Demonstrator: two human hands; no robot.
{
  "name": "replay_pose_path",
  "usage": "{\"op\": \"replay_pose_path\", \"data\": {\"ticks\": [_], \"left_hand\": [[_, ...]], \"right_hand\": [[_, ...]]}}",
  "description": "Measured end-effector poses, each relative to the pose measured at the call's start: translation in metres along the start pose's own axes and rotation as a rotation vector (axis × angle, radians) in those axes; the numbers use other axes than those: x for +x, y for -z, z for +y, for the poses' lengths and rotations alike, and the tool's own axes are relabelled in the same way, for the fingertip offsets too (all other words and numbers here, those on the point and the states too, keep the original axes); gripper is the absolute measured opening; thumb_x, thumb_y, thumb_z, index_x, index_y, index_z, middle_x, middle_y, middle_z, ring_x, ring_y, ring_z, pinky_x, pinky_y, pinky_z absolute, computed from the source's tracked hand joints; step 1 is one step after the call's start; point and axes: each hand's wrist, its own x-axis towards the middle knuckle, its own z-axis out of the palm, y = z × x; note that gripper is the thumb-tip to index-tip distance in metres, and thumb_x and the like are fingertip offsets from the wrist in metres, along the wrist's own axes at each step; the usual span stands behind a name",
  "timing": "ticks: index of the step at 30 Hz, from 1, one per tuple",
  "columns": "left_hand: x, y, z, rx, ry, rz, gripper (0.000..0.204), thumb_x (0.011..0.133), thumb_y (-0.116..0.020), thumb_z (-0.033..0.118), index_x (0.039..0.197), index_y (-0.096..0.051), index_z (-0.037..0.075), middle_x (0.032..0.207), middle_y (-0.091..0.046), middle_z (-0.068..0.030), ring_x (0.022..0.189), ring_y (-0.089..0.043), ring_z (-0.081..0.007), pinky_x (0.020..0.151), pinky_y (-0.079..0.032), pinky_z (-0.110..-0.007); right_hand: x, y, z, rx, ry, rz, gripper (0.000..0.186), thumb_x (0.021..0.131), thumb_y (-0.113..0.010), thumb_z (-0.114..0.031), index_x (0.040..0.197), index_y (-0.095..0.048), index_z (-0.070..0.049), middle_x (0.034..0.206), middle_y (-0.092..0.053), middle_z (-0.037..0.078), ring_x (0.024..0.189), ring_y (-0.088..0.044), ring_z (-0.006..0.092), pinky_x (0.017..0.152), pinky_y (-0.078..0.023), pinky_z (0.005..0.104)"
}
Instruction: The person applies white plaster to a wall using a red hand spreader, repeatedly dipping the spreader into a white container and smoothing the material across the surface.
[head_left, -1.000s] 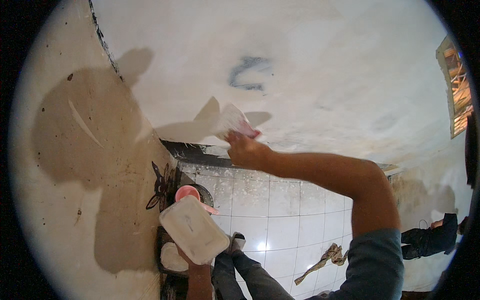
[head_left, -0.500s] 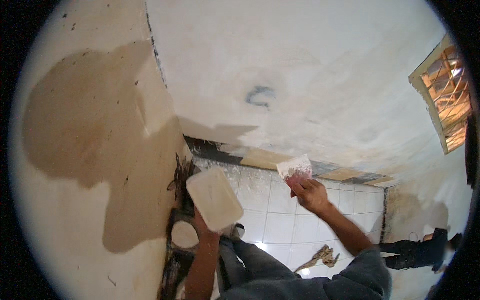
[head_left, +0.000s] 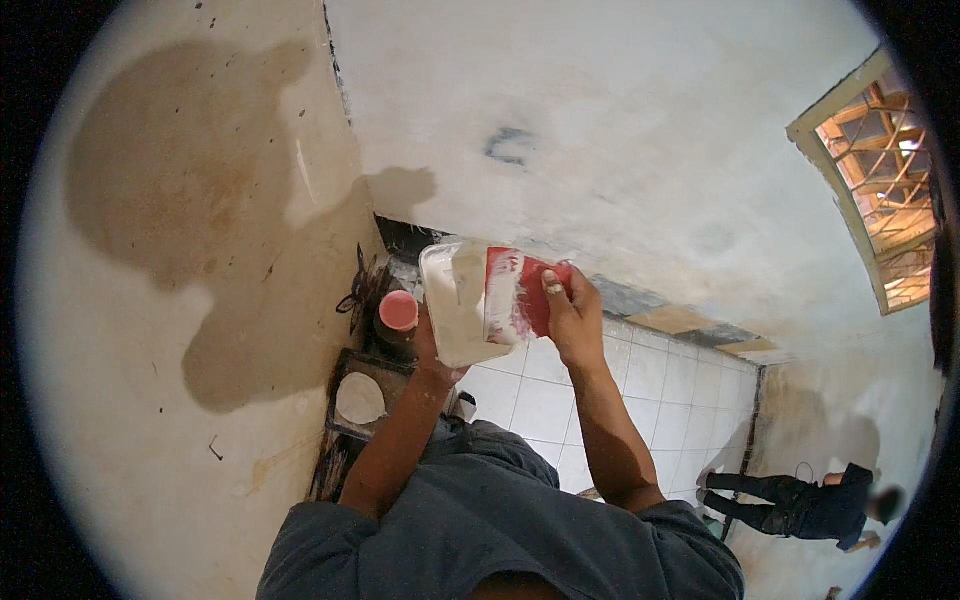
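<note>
My left hand (head_left: 432, 345) is wrapped round the edge of a pale rectangular plastic tub (head_left: 452, 345), tilted so that its inside shows. Whitish paste coats the tub's inside. In my right hand (head_left: 577, 318) is a flat red scraper (head_left: 538, 298), pinched with the thumb on its face. White paste is smeared over the scraper's left half. That end lies over the tub's right side; whether it touches the rim I cannot tell. Some of my left fingers are hidden behind the tub.
A pink cup (head_left: 399, 311) and a round whitish lid-like thing (head_left: 360, 399) stand on dark furniture at left. Ahead is a patchy white wall (head_left: 620, 150), with a barred window (head_left: 885, 180) at right. Another person (head_left: 800, 503) is at lower right, above white floor tiles (head_left: 640, 400).
Both hands have come up and closer together. The scraper, earlier apart from the tub on its right, now overlaps it. The pink cup has come into sight.
</note>
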Motion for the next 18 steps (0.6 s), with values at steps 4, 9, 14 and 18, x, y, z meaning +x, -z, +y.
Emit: {"op": "replay_pose_path", "data": {"ticks": [4, 9, 14, 18], "left_hand": [[0.003, 0.004, -0.001, 0.095, 0.024, 0.115, 0.065, 0.099, -0.044, 0.057, 0.149, -0.039, 0.016, 0.143, -0.051, -0.0109, 0.128, -0.053, -0.033, 0.105, -0.045, -0.057], [0.01, 0.001, 0.002, 0.253, 0.01, 0.084, 0.06, 0.102, -0.039, 0.052, 0.148, -0.038, 0.014, 0.142, -0.05, -0.0111, 0.128, -0.052, -0.0313, 0.107, -0.044, -0.054], [0.011, -0.014, 0.002, 0.55, -0.021, 0.038, 0.056, 0.106, -0.031, 0.048, 0.147, -0.039, 0.01, 0.138, -0.055, -0.0117, 0.123, -0.058, -0.0278, 0.104, -0.05, -0.046], [0.018, -0.013, 0.002, 0.432, 0.094, 0.214, 0.058, 0.106, -0.029, 0.05, 0.147, -0.039, 0.01, 0.138, -0.055, -0.0125, 0.122, -0.059, -0.0276, 0.105, -0.05, -0.045]], "right_hand": [[0.004, -0.014, 0.008, -0.365, 0.165, 0.05, 0.027, 0.1, -0.054, -0.023, 0.096, -0.059, 0.004, 0.074, -0.062, 0.017, 0.07, -0.061, 0.0305, 0.066, -0.048, 0.0424], [0.007, -0.028, 0.027, -0.377, 0.126, 0.05, 0.024, 0.099, -0.053, -0.02, 0.097, -0.06, 0.003, 0.079, -0.065, 0.023, 0.073, -0.064, 0.0357, 0.069, -0.049, 0.0426], [0.009, -0.041, 0.037, -0.3, 0.163, -0.008, 0.024, 0.099, -0.053, -0.02, 0.097, -0.061, 0.002, 0.077, -0.064, 0.019, 0.07, -0.059, 0.0258, 0.07, -0.048, 0.0384], [0.008, -0.052, 0.04, -0.221, 0.184, -0.024, 0.023, 0.101, -0.053, -0.019, 0.101, -0.062, 0.002, 0.079, -0.066, 0.014, 0.071, -0.058, 0.0202, 0.07, -0.048, 0.0358]]}}
